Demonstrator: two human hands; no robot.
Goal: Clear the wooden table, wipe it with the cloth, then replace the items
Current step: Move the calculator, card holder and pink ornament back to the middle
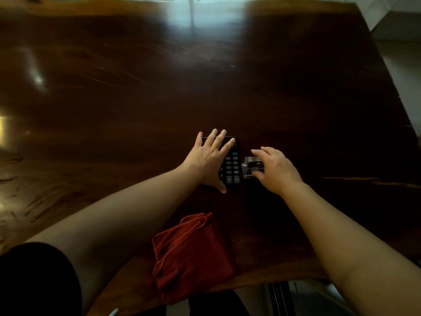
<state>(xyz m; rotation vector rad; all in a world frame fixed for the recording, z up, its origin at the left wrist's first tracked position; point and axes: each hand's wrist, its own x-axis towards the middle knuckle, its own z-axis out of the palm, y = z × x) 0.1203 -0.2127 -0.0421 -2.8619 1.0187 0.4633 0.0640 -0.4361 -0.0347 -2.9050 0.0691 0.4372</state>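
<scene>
A black calculator (232, 167) lies on the dark wooden table (136, 99), right of centre. My left hand (208, 159) lies flat over its left side and top, fingers spread. Just right of it stands a small clear plastic box (249, 167) with dark contents. My right hand (276, 171) is over this box, with fingers at its far side and thumb at its near side. A folded red cloth (191, 254) rests at the table's near edge, between my forearms.
The glossy tabletop stretches far to the left and back, with window glare at the top centre. Its right edge runs diagonally past a pale floor (401, 53). A dark rounded shape (34, 281) fills the lower left corner.
</scene>
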